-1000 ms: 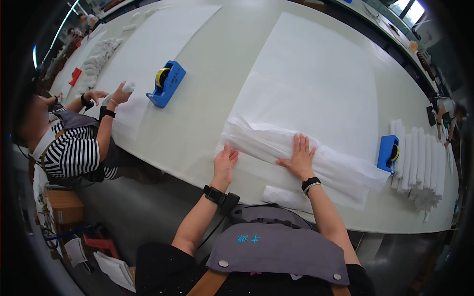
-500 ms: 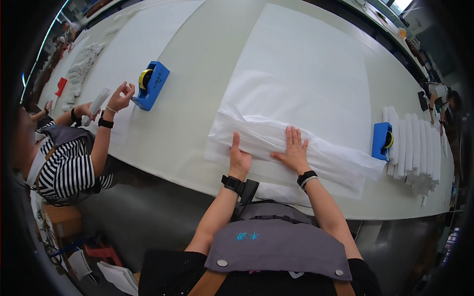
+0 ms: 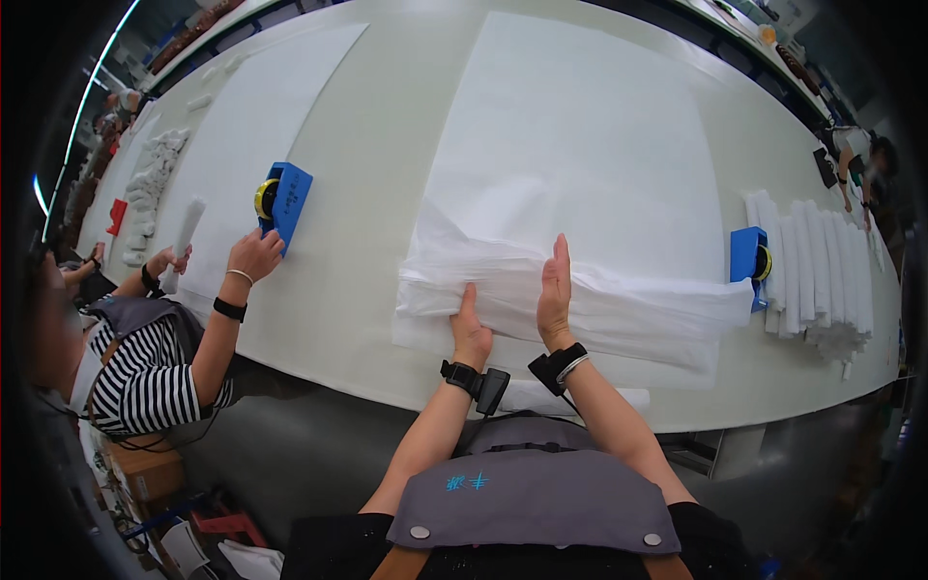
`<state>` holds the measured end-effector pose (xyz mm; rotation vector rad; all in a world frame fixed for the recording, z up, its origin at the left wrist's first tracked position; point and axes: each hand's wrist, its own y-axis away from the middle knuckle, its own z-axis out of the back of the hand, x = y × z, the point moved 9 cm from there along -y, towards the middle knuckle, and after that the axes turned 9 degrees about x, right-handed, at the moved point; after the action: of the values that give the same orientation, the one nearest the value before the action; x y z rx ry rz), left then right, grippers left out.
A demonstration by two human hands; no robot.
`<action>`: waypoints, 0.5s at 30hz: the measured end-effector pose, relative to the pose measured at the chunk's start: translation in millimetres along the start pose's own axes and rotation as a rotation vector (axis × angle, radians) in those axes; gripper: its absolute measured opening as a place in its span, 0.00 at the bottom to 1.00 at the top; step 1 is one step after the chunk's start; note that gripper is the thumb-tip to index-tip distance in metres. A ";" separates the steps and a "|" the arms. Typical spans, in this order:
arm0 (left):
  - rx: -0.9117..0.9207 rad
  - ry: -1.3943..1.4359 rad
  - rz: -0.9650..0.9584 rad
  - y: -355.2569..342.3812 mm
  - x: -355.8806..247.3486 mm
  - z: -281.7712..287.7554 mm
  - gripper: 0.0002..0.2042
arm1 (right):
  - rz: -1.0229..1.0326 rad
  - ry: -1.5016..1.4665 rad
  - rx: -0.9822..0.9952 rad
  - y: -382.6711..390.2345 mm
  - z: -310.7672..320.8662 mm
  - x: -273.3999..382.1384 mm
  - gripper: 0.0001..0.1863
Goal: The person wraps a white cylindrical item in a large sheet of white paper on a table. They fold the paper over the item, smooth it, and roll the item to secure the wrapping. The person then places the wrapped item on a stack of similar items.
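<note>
A thin white sheet (image 3: 590,126), soft like cloth or tissue, lies spread on the table before me, its near part gathered into loose crosswise folds (image 3: 619,309). At the left portion of these folds is my left hand (image 3: 472,336), thumb stretched over the material and the other fingers hidden beneath it; it appears to grip the sheet. My right hand (image 3: 554,298) stands on its edge against the folds, fingers straight and pressed together, holding nothing. By the table's near edge, partly behind my wrists, lies a white roll (image 3: 614,397).
A blue tape dispenser (image 3: 747,261) stands right, beside several white rolls (image 3: 817,261). At left, a co-worker in a striped top (image 3: 145,372) holds a white roll (image 3: 186,232) and touches another blue tape dispenser (image 3: 290,198). Another white sheet (image 3: 261,106) lies beyond.
My right hand has turned from lying flat to standing on its edge, moving slightly left. The folds have shifted a little. The co-worker's hand has moved onto the left dispenser.
</note>
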<state>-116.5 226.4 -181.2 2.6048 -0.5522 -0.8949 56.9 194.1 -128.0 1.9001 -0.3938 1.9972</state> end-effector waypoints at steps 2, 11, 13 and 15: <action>0.002 -0.009 -0.023 -1.4 -1.4 -2.6 0.23 | -0.038 -0.260 -0.062 -12.5 -6.0 -22.7 0.32; 0.775 -1.412 -0.617 53.4 -10.3 -184.8 0.16 | -0.081 -0.126 0.251 1.6 17.4 -47.8 0.32; 1.089 -1.733 -0.711 71.0 30.9 -205.7 0.11 | 0.081 0.516 0.213 33.9 77.7 -49.2 0.30; 1.324 -1.747 -0.746 104.5 80.7 -230.2 0.10 | 0.041 -0.658 0.134 58.5 180.0 -104.7 0.28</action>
<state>63.0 140.1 -5.9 1.7307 -0.5116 -4.1535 196.6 56.5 -219.2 2.6282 -0.4700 1.3953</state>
